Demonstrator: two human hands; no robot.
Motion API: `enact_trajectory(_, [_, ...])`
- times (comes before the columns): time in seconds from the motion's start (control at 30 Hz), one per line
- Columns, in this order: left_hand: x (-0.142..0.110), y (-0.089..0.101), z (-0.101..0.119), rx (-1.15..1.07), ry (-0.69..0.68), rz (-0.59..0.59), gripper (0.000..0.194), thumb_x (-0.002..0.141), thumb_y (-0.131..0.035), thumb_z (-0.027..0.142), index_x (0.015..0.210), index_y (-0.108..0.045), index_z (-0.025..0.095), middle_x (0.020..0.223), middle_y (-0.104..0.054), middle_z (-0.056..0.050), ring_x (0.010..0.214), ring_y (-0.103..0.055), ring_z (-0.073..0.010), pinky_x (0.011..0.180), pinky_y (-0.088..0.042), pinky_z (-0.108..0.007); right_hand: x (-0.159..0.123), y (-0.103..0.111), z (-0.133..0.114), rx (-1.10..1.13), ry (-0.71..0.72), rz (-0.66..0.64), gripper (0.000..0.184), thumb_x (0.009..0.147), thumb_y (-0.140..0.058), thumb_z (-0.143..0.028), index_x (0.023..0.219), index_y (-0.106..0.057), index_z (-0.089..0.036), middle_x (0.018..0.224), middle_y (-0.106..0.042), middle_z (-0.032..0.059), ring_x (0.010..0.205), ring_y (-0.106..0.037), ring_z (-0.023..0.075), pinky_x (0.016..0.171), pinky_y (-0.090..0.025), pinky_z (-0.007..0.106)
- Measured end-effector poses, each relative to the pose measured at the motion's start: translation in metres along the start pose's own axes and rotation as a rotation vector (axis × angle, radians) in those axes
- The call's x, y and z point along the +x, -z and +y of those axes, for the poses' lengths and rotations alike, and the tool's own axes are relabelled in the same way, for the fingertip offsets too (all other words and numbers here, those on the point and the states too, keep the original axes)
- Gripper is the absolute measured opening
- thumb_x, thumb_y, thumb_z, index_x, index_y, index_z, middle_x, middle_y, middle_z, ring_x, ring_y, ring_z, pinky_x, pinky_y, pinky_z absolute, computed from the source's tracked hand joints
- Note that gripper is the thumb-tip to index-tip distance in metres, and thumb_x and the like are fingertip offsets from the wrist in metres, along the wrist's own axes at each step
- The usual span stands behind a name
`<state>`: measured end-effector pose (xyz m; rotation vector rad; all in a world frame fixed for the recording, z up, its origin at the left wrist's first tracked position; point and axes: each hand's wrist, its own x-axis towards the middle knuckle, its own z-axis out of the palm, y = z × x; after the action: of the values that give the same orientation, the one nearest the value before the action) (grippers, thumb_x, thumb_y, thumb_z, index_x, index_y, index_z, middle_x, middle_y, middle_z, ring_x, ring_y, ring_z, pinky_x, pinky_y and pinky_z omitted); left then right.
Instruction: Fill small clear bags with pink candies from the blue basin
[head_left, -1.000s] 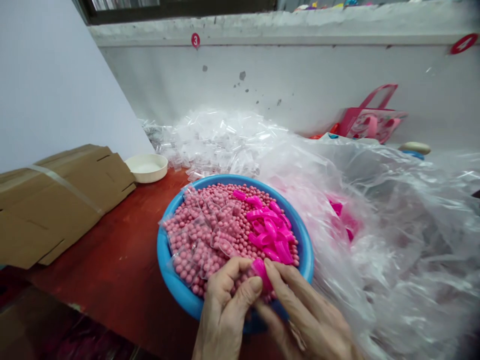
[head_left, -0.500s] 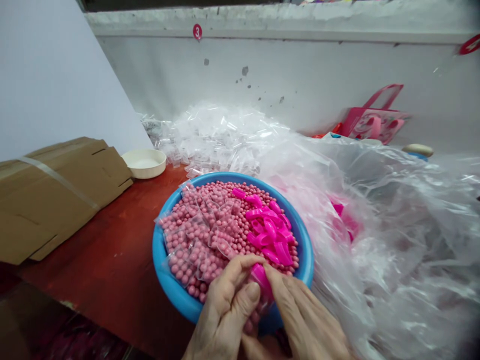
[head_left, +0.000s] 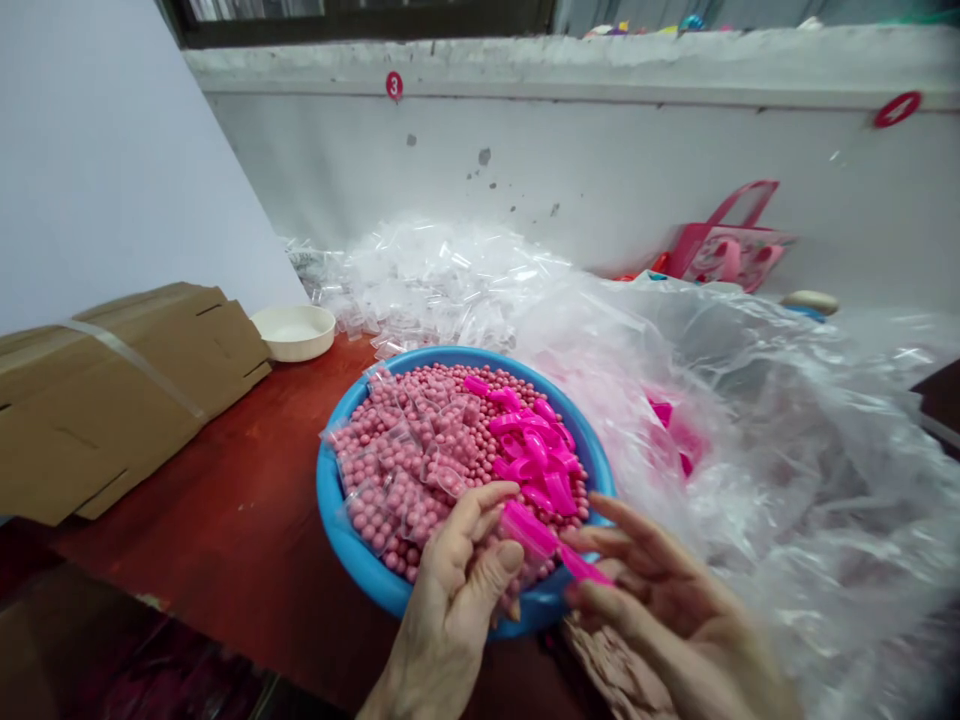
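Observation:
My left hand [head_left: 465,590] is closed on a small clear bag of pink beads [head_left: 529,575], held over the near rim of a blue basin [head_left: 352,560]. A bright pink plastic piece [head_left: 529,530] sits at the bag's top by my left fingertips. My right hand [head_left: 660,600] pinches a slim bright pink plastic piece [head_left: 583,567] between thumb and fingers, its tip against the one at the bag. Loose pink beads [head_left: 480,470] fill the basin. Filled bead bags [head_left: 405,460] lie on its left side, a heap of bright pink curved plastic pieces [head_left: 536,450] on its right.
Empty clear bags [head_left: 442,275] are piled behind the basin. A large plastic sheet bag [head_left: 810,450] spreads along the right. Flattened cardboard [head_left: 127,390] and a white round dish [head_left: 295,332] stand left on the red tabletop [head_left: 247,500]. A pink handled bag [head_left: 731,250] leans on the wall.
My right hand has moved right, away from my left, and now holds a separate slim pink piece. My left hand stays on the bead bag. The view has tilted up slightly.

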<state>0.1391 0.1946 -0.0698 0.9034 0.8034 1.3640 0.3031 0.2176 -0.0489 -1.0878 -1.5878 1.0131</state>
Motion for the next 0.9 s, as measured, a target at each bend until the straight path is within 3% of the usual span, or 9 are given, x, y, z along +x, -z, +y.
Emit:
enact_trajectory(0.03, [0.000, 0.000, 0.000, 0.017, -0.002, -0.020, 0.036, 0.087, -0.055, 0.039, 0.119, -0.054, 0.023, 0.072, -0.053, 0.002, 0.058, -0.043, -0.0073, 0.053, -0.037, -0.017, 0.001, 0.004, -0.004, 0.102, -0.099, 0.068, 0.048, 0.070, -0.077, -0.031, 0.114, -0.061, -0.021, 0.087, -0.073, 0.0061, 0.064, -0.070, 0.0183, 0.054, -0.059, 0.026])
enact_trajectory(0.1, [-0.002, 0.001, -0.001, 0.076, 0.004, -0.042, 0.037, 0.086, -0.056, 0.038, 0.119, -0.057, 0.022, 0.081, -0.059, -0.001, 0.066, -0.050, -0.0108, 0.059, -0.042, -0.020, 0.006, 0.006, -0.009, 0.184, -0.132, 0.190, 0.037, 0.066, -0.079, -0.033, 0.096, -0.067, -0.016, 0.071, -0.071, 0.0040, 0.049, -0.065, 0.0148, 0.045, -0.055, 0.022])
enact_trajectory(0.2, [-0.005, -0.001, 0.000, 0.138, 0.012, -0.017, 0.041, 0.083, -0.059, 0.039, 0.121, -0.058, 0.023, 0.104, -0.063, -0.008, 0.094, -0.057, -0.0222, 0.078, -0.047, -0.030, 0.012, -0.011, -0.012, 0.022, 0.122, 0.242, 0.020, 0.074, -0.071, -0.034, 0.084, -0.070, -0.017, 0.067, -0.070, 0.0023, 0.053, -0.065, 0.0141, 0.048, -0.055, 0.020])
enact_trajectory(0.3, [-0.009, -0.002, 0.000, 0.066, 0.000, 0.021, 0.044, 0.083, -0.059, 0.040, 0.124, -0.056, 0.027, 0.124, -0.059, -0.008, 0.119, -0.049, -0.0275, 0.097, -0.040, -0.035, 0.009, -0.037, -0.006, -0.400, 0.463, 0.143, 0.027, 0.090, -0.050, -0.033, 0.104, -0.068, -0.018, 0.095, -0.071, 0.0082, 0.085, -0.069, 0.0194, 0.071, -0.058, 0.027])
enact_trajectory(0.4, [-0.010, 0.000, -0.006, 0.022, 0.009, 0.134, 0.047, 0.082, -0.060, 0.042, 0.127, -0.054, 0.029, 0.128, -0.056, -0.008, 0.127, -0.041, -0.0288, 0.104, -0.035, -0.037, -0.001, -0.050, 0.006, -0.759, 0.614, 0.137, 0.048, 0.093, -0.040, -0.036, 0.134, -0.045, -0.011, 0.123, -0.060, 0.0163, 0.109, -0.061, 0.0262, 0.082, -0.057, 0.033])
enact_trajectory(0.5, [-0.008, 0.004, -0.010, 0.013, 0.066, 0.147, 0.049, 0.081, -0.061, 0.041, 0.128, -0.052, 0.027, 0.121, -0.060, -0.011, 0.126, -0.043, -0.0307, 0.100, -0.038, -0.037, -0.007, -0.044, 0.014, -0.967, 0.682, 0.099, 0.055, 0.091, -0.042, -0.025, 0.144, -0.030, -0.015, 0.123, -0.061, 0.0129, 0.104, -0.064, 0.0272, 0.073, -0.059, 0.030])
enact_trajectory(0.63, [-0.003, 0.005, -0.007, -0.175, 0.098, -0.055, 0.043, 0.084, -0.058, 0.038, 0.125, -0.051, 0.025, 0.109, -0.062, -0.009, 0.104, -0.058, -0.0235, 0.085, -0.046, -0.030, -0.009, -0.031, 0.015, -1.118, 0.691, 0.078, 0.058, 0.089, -0.037, -0.014, 0.146, -0.025, -0.015, 0.119, -0.064, 0.0127, 0.096, -0.067, 0.0273, 0.068, -0.060, 0.030])
enact_trajectory(0.8, [0.000, 0.005, -0.003, -0.323, 0.129, -0.177, 0.039, 0.085, -0.057, 0.036, 0.122, -0.049, 0.026, 0.093, -0.061, -0.004, 0.081, -0.060, -0.0144, 0.078, -0.046, -0.026, -0.011, -0.033, 0.016, -1.118, 0.690, 0.082, 0.059, 0.091, -0.044, -0.023, 0.145, -0.025, -0.012, 0.120, -0.063, 0.0148, 0.095, -0.067, 0.0285, 0.067, -0.061, 0.031])
enact_trajectory(0.9, [0.001, 0.007, -0.002, -0.259, 0.115, -0.195, 0.044, 0.085, -0.058, 0.039, 0.125, -0.047, 0.026, 0.083, -0.060, -0.002, 0.076, -0.060, -0.0136, 0.079, -0.045, -0.026, -0.011, -0.037, 0.017, -1.135, 0.691, 0.093, 0.060, 0.091, -0.039, -0.016, 0.147, -0.018, -0.012, 0.119, -0.063, 0.0155, 0.095, -0.068, 0.0262, 0.065, -0.060, 0.030])
